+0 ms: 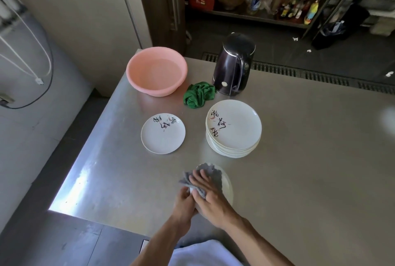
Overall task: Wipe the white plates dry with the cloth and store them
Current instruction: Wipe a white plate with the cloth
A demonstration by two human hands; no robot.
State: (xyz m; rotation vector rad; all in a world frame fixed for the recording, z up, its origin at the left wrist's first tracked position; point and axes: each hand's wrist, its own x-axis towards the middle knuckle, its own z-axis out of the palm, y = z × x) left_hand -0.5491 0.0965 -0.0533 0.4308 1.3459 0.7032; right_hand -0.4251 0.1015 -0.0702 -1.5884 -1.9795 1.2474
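2 hands meet on 1 plate (227,184) close to the near edge of the counter (299,169). The left hand (184,201) grips the plate's near left rim with curled fingers and holds it tilted. The right hand (210,198) lies flat, fingers straight, and presses the grey cloth (206,167) against the plate's face. The cloth covers most of the plate, so only the right rim shows beside that hand. Just beyond the right hand stands a stack of plates (234,131). Beyond the left hand lies 1 single plate (163,135), flat and apart from the stack. Farther off, past both hands, sit a green rag (198,97), a pink basin (157,71) and a dark kettle (234,67).
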